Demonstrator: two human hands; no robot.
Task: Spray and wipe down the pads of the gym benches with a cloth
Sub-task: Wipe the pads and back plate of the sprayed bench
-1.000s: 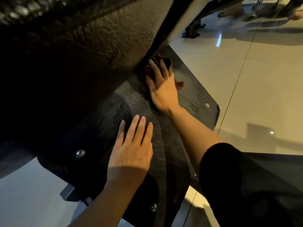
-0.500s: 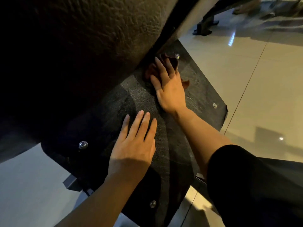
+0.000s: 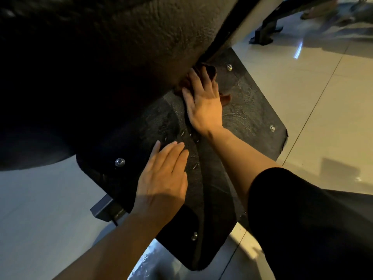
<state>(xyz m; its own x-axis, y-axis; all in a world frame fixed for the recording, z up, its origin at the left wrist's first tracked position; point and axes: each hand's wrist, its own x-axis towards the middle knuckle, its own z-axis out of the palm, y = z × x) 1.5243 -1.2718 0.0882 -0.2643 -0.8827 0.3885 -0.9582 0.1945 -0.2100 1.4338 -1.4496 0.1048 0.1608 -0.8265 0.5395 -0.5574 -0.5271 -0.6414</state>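
Dark, rough-textured matting covers the flat plate [image 3: 248, 110] under the bench, and the right hand [image 3: 203, 106] presses a reddish-brown cloth [image 3: 210, 72] onto it with straight, spread fingers [image 3: 198, 82], right where the plate meets the big leathery bench pad [image 3: 141, 43] overhead. The left hand [image 3: 161, 178] lies flat and open on the nearer part of the same plate, holding nothing and bracing the body. Wet streaks glint on the mat beside the cloth, near the bolts [image 3: 229, 67]. No spray bottle is in view.

To do this step well, I judge the cloth should stay bunched under the palm so it does not slip out, and the strokes should overlap and run out from the seam toward the plate's edge. Pressure is best kept even. The tight crevice under the pad probably needs fingertips pushing the cloth in.
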